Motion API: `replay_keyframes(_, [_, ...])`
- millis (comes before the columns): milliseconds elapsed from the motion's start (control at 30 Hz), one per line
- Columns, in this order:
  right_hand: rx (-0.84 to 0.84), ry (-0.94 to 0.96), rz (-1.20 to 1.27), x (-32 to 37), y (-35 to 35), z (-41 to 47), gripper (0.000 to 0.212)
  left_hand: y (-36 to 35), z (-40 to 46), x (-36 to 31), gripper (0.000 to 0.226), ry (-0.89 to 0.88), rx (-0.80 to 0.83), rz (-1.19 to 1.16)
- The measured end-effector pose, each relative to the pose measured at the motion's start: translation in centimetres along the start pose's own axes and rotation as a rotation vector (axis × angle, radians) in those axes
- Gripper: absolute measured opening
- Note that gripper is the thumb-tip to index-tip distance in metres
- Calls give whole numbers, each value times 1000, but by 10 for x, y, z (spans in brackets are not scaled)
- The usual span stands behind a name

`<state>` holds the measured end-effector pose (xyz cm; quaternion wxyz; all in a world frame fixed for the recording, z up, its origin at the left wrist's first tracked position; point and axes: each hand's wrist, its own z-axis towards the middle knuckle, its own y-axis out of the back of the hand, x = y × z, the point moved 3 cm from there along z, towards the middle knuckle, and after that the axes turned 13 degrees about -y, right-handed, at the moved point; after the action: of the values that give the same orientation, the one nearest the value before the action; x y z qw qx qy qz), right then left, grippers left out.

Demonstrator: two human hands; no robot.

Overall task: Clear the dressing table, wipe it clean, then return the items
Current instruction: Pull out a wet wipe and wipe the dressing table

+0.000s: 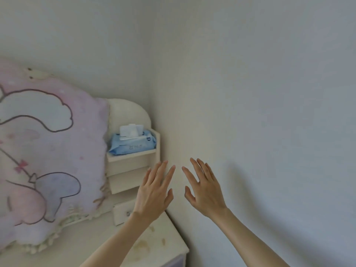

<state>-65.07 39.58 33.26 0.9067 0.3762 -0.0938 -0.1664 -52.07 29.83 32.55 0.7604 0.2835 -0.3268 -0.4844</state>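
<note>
The cream dressing table point(90, 245) fills the lower left, its top marked with yellowish stains point(142, 245) near the right edge. A large pink cushion point(46, 151) with cartoon outlines leans on it at the left. A blue pack of wet wipes point(133, 144) with a white lid lies on the table's small upper shelf point(133, 156). My left hand point(154, 191) hovers above the table's right end, below the shelf, fingers spread and holding nothing. My right hand point(204, 189) is raised beside it in front of the wall, also spread and holding nothing.
A plain white wall point(250, 112) runs close along the table's right side and meets the back wall in a corner. A small drawer with a knob point(127, 213) sits under the shelves, partly behind my left wrist.
</note>
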Motion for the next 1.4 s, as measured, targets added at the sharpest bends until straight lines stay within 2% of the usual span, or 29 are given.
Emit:
replay_keyframes(167, [-7,118,171,27,-60,74,48,-19,11,66,60,170,24,58])
replay_keyframes(367, [46,213,300,64,-122,128,48,-40,5,132,59,267,55,144])
replay_keyframes(533, [75,286,319,90,-169,167,50,-63,15,182,60,268,42,206])
replay_keyframes(700, [-4,294,349,104,-194,218,50,-80,44,233,53,253,-16,174])
replay_keyframes(833, [-82,322,344,109,-202,259,39,-84,66,268,48,176,-123,190])
replay_keyframes(967, [-168,374,296,110,-208,286,31,-95,74,288,40,153,-176,186])
replay_keyframes(1167, [-135,556,173,117,-226,298,29,-114,59,296,43,173,-145,123])
replay_keyframes(1400, [-227,482,89,115,-230,284,41,-125,48,290,47,192,-126,158])
